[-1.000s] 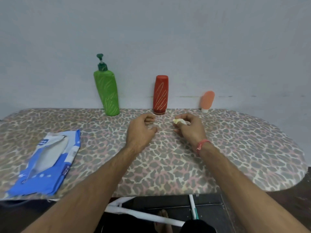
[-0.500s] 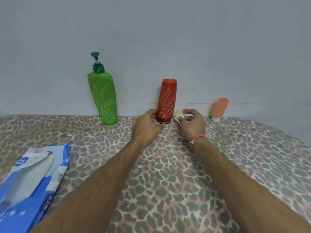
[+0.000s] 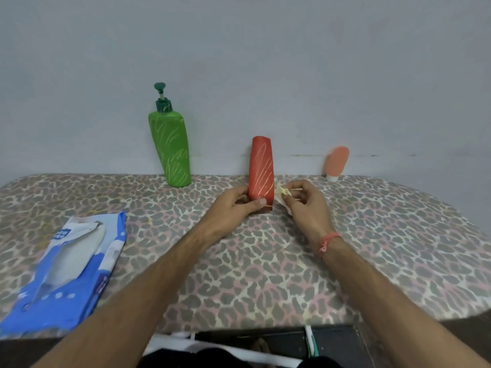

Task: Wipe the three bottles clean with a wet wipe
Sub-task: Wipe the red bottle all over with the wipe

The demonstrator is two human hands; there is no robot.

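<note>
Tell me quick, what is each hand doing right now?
Left hand: closed around the bottom of the red bottle.
Right hand: pinching a crumpled wet wipe beside that bottle.

No legible txt; wipes pack (image 3: 61, 272) logo too blurred to read.

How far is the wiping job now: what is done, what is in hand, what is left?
No bottle looks finished: yellowish streaks show on the green bottle and the red bottle. In hand: the left hand grips the red bottle's base, the right hand pinches the wipe beside it. The pink bottle stands untouched at the wall.
</note>
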